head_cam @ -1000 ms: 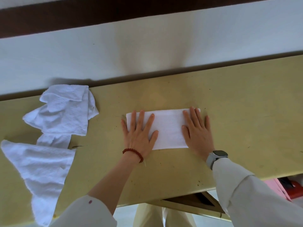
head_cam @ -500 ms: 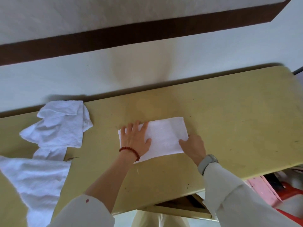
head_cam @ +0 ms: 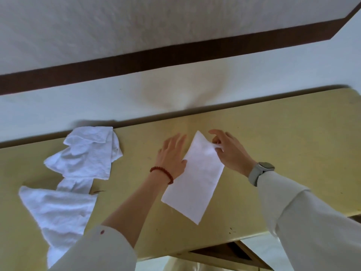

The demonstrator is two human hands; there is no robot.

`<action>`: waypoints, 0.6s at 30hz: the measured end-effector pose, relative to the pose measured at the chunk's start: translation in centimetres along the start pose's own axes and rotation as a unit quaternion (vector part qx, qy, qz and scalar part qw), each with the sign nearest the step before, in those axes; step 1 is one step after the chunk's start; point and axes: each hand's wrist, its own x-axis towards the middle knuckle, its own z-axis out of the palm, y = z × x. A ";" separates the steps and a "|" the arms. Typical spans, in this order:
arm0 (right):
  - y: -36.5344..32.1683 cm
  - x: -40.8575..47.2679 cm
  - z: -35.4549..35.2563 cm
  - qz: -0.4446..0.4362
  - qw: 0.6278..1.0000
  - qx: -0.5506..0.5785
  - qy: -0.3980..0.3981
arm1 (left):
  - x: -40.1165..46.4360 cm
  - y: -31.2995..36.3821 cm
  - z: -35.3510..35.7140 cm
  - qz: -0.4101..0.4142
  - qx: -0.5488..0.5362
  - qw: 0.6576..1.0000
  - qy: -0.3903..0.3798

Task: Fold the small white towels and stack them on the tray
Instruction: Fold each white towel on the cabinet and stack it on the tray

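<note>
Our right hand has its fingers curled on the far right edge of the folded towel, thumb and forefinger pinching a small tuft of cloth. Our left hand lies flat, its fingers spread and straight, with the thumb side touching the towel's left edge and the palm resting on the tabletop. The towel itself is a long narrow strip lying at a slant, its near end pointing toward the tabletop's front edge.

We judge that 1 more fold across the strip is due. The risk lies in the shallow pinch: if it catches only the top layer, the strip could peel open rather than fold. The left hand holds little of the cloth down, so a pull from the right could drag the whole strip askew or toward the front edge.

To the left lie 2 unfolded towels, rumpled and overlapping, the nearer one reaching the tabletop's front edge. We see no tray here, so we cannot tell where the stack goes.
</note>
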 end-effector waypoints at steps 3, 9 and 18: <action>-0.4 0.1 -0.8 -0.049 0.998 0.040 -0.003 | 2.6 1.1 -1.8 0.063 0.008 0.998 -0.011; 0.1 -0.3 -1.7 -0.021 0.997 0.077 0.006 | 6.0 1.1 -3.1 0.105 0.034 0.987 -0.120; 0.6 2.5 -3.1 0.048 0.991 -0.057 0.113 | 6.1 1.1 -5.1 0.066 0.031 0.995 0.071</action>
